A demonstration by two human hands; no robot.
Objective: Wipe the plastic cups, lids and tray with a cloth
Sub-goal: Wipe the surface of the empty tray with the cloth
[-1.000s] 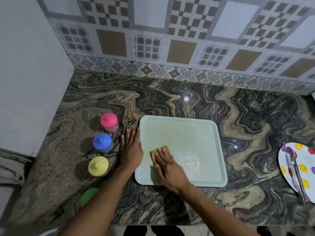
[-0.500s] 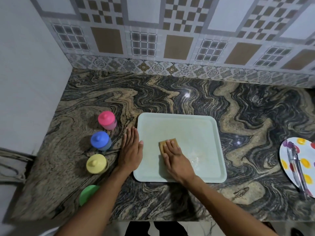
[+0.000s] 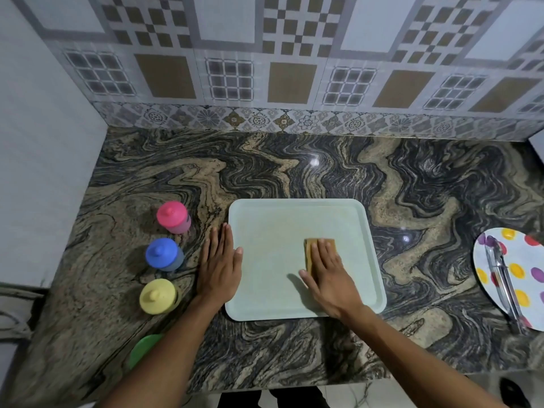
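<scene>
On the surface (image 3: 294, 172) the pale tray (image 3: 270, 225) lies flat, its left rim steadied by the straight-fingered left grip (image 3: 219, 265), while the right grip (image 3: 328, 272), fingers flat, presses the cloth (image 3: 308, 253) mid-tray: overlapping strokes into corners should clean best.

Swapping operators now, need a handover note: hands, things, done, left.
Left hand: flat on the counter, thumb on the left rim of the tray.
Right hand: flat, pressing the cloth on the tray, right of centre.
Pink cup, blue cup, yellow cup: lidded, in a column left of the tray; green piece partly behind the left arm.
Tray wipe in progress. Left: finish tray; cups and lids unclear.
</scene>
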